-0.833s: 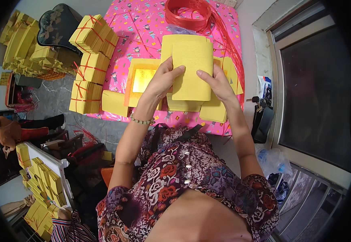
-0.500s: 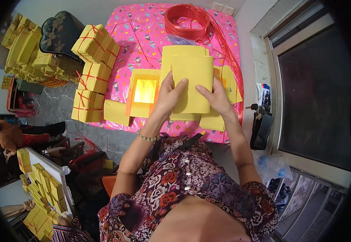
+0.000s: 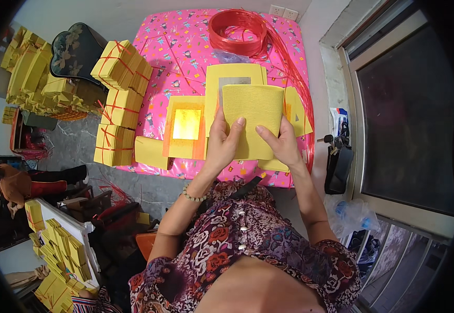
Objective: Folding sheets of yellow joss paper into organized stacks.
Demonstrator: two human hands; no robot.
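Between my two hands is a stack of yellow paper sheets [image 3: 253, 107], held up over the pink table. My left hand [image 3: 224, 136] grips its left edge, thumb on the front face. On the opposite edge my right hand [image 3: 282, 141] is closed the same way; the fingers behind are hidden. Just beyond lies a larger yellow sheet [image 3: 215, 77] with a grey patch, partly covered by the stack. Left of my left hand sits a yellow sheet with an orange border and a shiny gold square [image 3: 187, 124]. More yellow paper [image 3: 274, 165] lies beneath my right hand.
The table's pink patterned cover [image 3: 177, 62] carries a coil of red plastic strapping [image 3: 237, 32], its strands trailing down the right side. Bundles of yellow paper tied with red strips [image 3: 114, 143] line the left edge. Another person's striped sleeve [image 3: 94, 302] shows at lower left.
Both hands have brought the held stack slightly lower and nearer to me. The grey patch on the sheet beyond it now shows. The whole view has shifted a little.
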